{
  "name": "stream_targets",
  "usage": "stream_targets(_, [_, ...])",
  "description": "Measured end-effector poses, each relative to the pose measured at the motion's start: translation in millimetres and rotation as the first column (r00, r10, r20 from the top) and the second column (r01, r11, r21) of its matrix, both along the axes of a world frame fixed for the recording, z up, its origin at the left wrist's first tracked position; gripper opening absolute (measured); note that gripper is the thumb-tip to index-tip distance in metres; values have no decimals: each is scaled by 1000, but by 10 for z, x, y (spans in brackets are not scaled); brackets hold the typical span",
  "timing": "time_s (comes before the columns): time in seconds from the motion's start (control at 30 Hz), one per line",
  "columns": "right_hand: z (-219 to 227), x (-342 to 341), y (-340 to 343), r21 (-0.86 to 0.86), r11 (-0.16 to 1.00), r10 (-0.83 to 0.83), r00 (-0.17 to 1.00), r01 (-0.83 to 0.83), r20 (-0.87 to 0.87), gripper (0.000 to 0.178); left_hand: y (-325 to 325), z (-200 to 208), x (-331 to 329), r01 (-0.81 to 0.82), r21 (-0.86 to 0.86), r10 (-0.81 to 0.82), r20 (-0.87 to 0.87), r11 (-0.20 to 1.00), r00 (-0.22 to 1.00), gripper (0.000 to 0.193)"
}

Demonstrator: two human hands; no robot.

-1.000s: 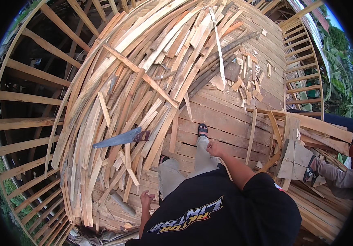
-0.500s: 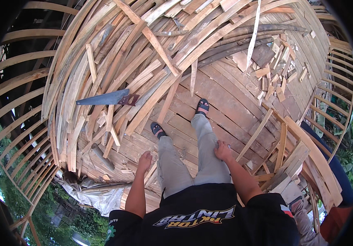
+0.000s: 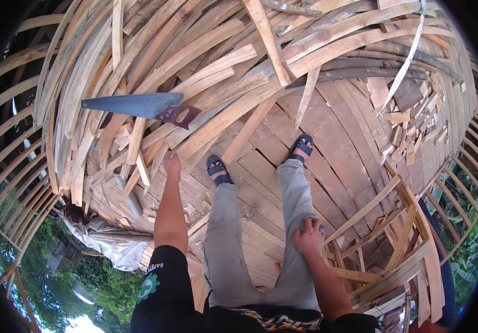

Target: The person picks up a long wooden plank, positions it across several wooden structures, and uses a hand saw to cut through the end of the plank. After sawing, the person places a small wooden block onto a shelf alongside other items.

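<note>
Just beside railing, planks bear a saw.

Constr. site w/ timber, saw

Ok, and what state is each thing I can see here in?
Handsaw: lying flat, blade uncovered
Wood pile: loose, boards crossing
Offcuts: scattered
Sandals: worn on both feet
Silvery sheet: crumpled
Left hand: loosely curled, contents unclear
Right hand: fingers spread, apparently resting on the right trouser leg
</note>
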State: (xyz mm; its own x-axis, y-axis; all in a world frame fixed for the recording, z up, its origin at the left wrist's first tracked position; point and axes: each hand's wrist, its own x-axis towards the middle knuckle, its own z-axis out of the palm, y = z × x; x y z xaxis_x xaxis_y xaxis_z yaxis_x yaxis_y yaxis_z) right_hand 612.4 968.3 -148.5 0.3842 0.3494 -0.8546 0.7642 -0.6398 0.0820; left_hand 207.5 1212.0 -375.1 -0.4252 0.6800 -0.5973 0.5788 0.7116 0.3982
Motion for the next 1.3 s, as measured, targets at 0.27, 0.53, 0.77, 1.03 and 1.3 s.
stream_targets(0.27, [-15, -247, 76, 40, 999, 22, 998, -24, 60, 50, 174, -948, -950, -127, -120, 132, 34, 985, 991, 66])
stream_targets(0.53, [-32, -538, 113, 53, 997, 50, 995, -55, 92, 47, 249, -1297, -1646, -325, -252, 407, 435, 911, 803, 64])
stream_targets(0.77, [-15, -656, 100, -22, 996, 83, 991, -81, 110, 48, 174, -762, -1326, -223, -293, 327, 378, 930, 866, 38])
stream_targets(1.03, [-81, -709, 28, -18, 996, 84, 991, -82, 106, 49, -121, -347, -1212, -369, -404, 541, 513, 837, 666, 25])
stream_targets(1.3, [-55, -720, 66, -95, 995, 29, 996, -21, 88, 52, -564, 178, -931, -416, -594, 720, 494, 689, 487, 18])
